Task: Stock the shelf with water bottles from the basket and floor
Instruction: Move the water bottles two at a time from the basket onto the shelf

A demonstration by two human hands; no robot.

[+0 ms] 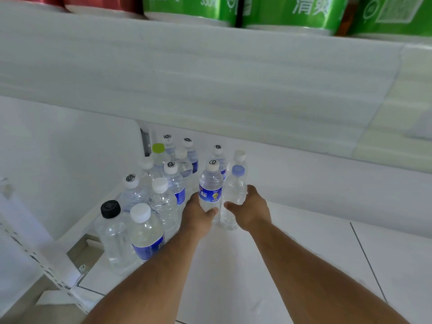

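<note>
Hidden: both hands' fingers pass out of sight behind the bottles they hold.
Left hand [198, 212]: curled round an upright blue-label bottle [210, 187].
Right hand [250, 208]: gripping a clear blue-capped bottle [234, 190], just beside the first.
Bottle cluster [161, 183]: upright on the white shelf [292, 183], left of the held pair.
Far: green packs [292, 12] above, tops cut off.

Bottles [163, 202] stand clustered at the left of the shelf [304, 183], beneath cans [191, 8]
</note>
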